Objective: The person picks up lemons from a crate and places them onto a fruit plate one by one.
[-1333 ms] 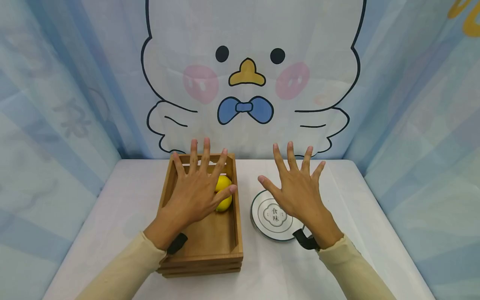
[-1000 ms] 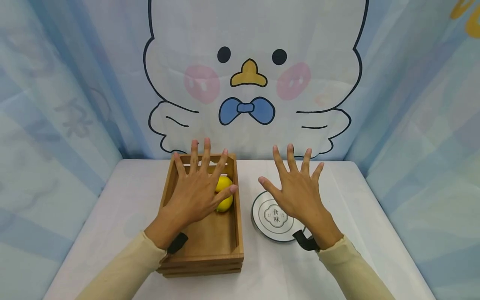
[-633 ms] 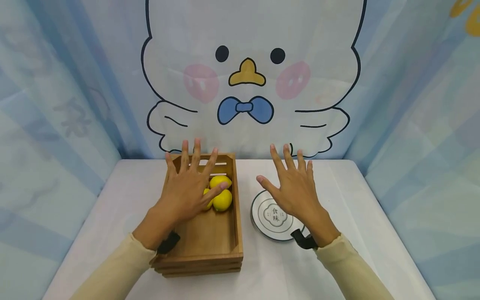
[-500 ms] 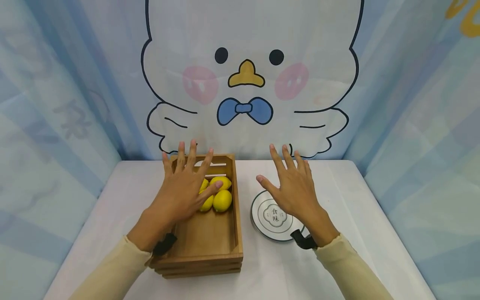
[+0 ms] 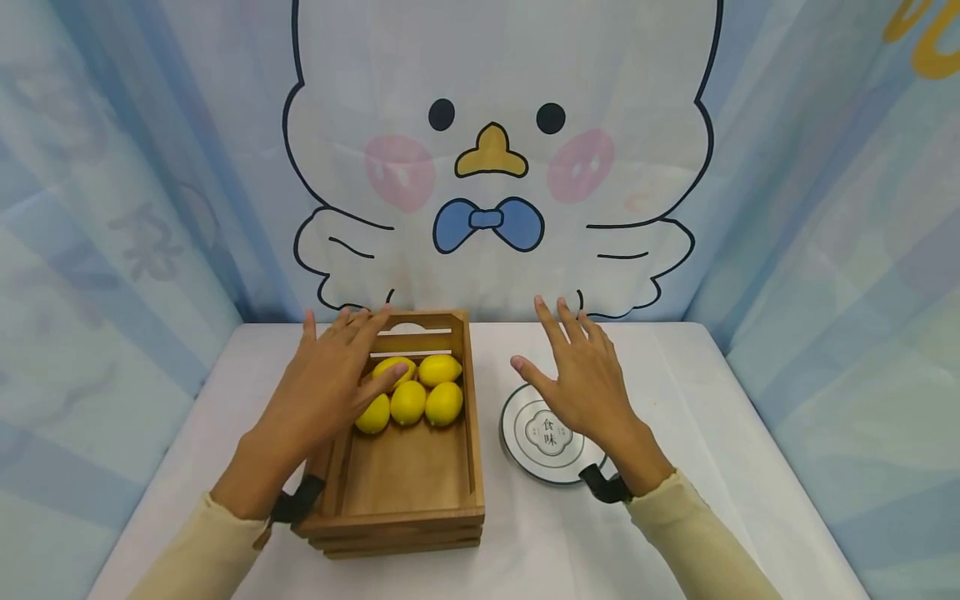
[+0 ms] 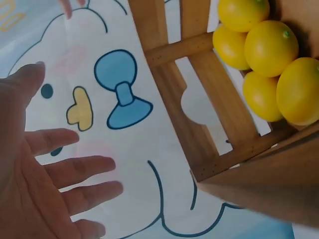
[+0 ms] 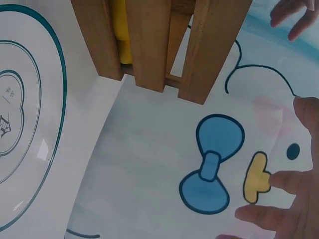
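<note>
My left hand [image 5: 318,392] hovers over the left side of a slatted wooden crate [image 5: 408,508], fingers extended and holding nothing. Several yellow lemons [image 5: 408,403] lie grouped toward the far end inside the crate, partly covered by that hand in the head view. My right hand [image 5: 588,383], also with extended fingers and nothing in it, is above the far right part of a white plate [image 5: 536,458] with a dark rim and printed characters. In the left wrist view, the left hand [image 6: 55,174] shows spread fingers beside the crate's slatted end [image 6: 219,89].
The crate and plate stand on a white-covered table [image 5: 720,483], with a gap between them. Behind rises a curtain [image 5: 495,275] printed with a cartoon chick and blue bow tie. Pale blue curtains [image 5: 97,275] enclose both sides.
My left hand has moved left and toward me, uncovering more lemons. The right hand has shifted slightly left, its fingers drawn closer together. Crate and plate stay in place.
</note>
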### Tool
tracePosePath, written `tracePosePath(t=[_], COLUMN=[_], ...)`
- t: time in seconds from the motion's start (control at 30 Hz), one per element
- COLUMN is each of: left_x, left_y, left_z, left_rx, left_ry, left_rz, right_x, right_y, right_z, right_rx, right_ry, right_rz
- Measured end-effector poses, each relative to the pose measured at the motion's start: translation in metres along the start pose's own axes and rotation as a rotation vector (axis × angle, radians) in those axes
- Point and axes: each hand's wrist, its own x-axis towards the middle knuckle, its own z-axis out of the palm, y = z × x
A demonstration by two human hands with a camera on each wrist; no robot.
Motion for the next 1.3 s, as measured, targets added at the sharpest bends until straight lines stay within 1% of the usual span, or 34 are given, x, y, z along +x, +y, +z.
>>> tracePosePath(t=[0.07,0.23,0.37,0.5,0.67,0.8,0.87,1.07,1.2,1.3], left_x=[-0.002,-0.009,-0.018,-0.029,-0.041,-0.050,-0.054,-0.066,-0.071,-0.073], left_y=[-0.002,-0.013,-0.025,-0.040,-0.056,-0.065,-0.070,-0.086,-0.091,-0.093], left_z=[-0.003,-0.010,-0.013,-0.012,-0.006,-0.001,0.004,0.021,0.033,0.041], left_rx=[-0.029,-0.153,-0.233,-0.286,-0.386,-0.500,-0.561,-0.734,-0.863,-0.929], left_ry=[-0.009,-0.084,-0.117,-0.137,-0.150,-0.168,-0.176,-0.194,-0.212,-0.229], left_rz=[0.001,-0.025,-0.061,-0.095,-0.101,-0.117,-0.120,-0.148,-0.150,-0.151], right_x=[0.000,0.003,0.008,0.012,0.016,0.018,0.019,0.027,0.033,0.038], right_y=[0.000,-0.002,-0.005,-0.008,-0.014,-0.021,-0.024,-0.032,-0.035,-0.039], right_z=[0.001,0.004,0.006,0.007,0.008,0.007,0.008,0.010,0.012,0.015], right_rx=[0.015,0.078,0.163,0.267,0.366,0.448,0.473,0.493,0.510,0.528], right_ry=[-0.001,-0.009,-0.017,-0.034,-0.065,-0.091,-0.100,-0.129,-0.163,-0.202], right_rz=[-0.011,-0.054,-0.098,-0.132,-0.125,-0.117,-0.122,-0.160,-0.187,-0.213])
